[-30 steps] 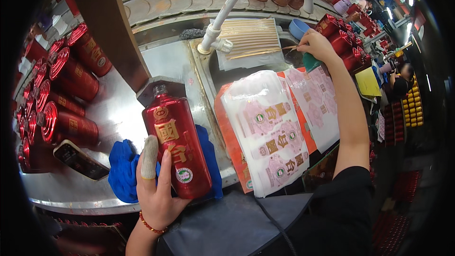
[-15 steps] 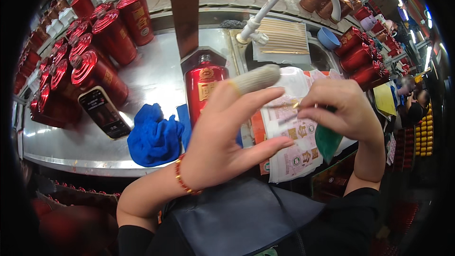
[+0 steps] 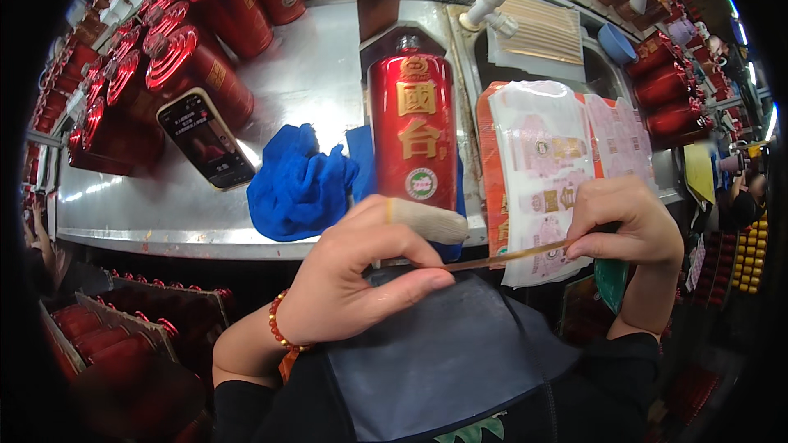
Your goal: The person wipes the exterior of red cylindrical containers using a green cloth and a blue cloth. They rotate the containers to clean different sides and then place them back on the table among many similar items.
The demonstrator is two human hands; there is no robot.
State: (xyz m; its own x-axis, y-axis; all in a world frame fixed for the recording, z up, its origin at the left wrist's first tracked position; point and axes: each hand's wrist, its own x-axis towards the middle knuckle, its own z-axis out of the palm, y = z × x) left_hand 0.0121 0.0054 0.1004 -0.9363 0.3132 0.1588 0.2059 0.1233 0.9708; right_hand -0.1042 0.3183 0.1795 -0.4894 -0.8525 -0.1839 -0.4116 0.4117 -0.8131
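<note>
A thin brownish-gold strip (image 3: pixel 509 258) stretches between my two hands, above the dark apron (image 3: pixel 443 353). My left hand (image 3: pixel 353 279) pinches one end between thumb and finger; a beige finger cot covers one of its fingers. The other end is pinched by my right hand (image 3: pixel 630 217). Below that palm hangs a flat green piece (image 3: pixel 609 283), perhaps a scraper, partly hidden. Just beyond my left hand, a red bottle (image 3: pixel 386 139) with gold characters lies on its back on blue cloth, its neck pointing away. Printed transfer sheets (image 3: pixel 538 160) lie to its right on an orange-red sheet.
A crumpled blue cloth (image 3: pixel 300 189) and a propped phone (image 3: pixel 205 139) are left of the bottle on the metal counter (image 3: pixel 316 57). Red bottles (image 3: pixel 197 66) crowd the far left. A white faucet (image 3: pixel 501 0) rises by the sink, near a blue bowl (image 3: pixel 616 43).
Both hands have come lower and nearer my body, and the strip is now stretched between them. The view has shifted, uncovering the bottle's front and the sheets.
</note>
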